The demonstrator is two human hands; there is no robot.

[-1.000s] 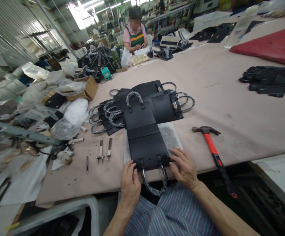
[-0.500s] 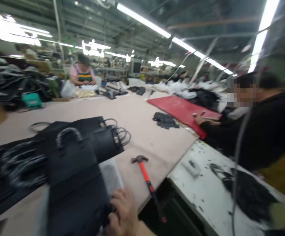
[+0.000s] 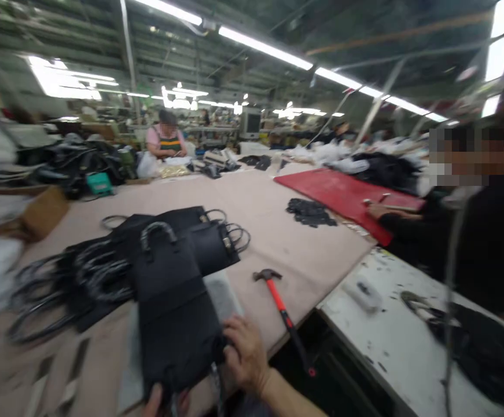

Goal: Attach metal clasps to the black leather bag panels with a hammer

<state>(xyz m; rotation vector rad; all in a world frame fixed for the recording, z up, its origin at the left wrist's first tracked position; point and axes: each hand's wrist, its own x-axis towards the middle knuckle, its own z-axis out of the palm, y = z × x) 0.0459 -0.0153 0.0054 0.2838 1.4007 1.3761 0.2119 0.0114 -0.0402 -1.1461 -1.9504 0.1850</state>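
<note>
Black, lower centre: touching panel (image 3: pixel 176 324) with both hands' fingers (image 3: pixel 235 324), no telling if pinching; seeing handles (image 3: pixel 159 227) on already, remainder unclear.

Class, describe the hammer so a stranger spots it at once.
Start with the pinkish table. Just right of the right hand, the hammer lies with its handle jutting past the table's edge. Unlike the black bags nearby, it has a red-and-black handle.

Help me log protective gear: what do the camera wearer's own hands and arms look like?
The bare, ungloved right hand joins a bare forearm, with no sleeve, watch or cable visible. Of the bare left hand, only fingers show at the bottom edge; its arm is out of view.
</note>
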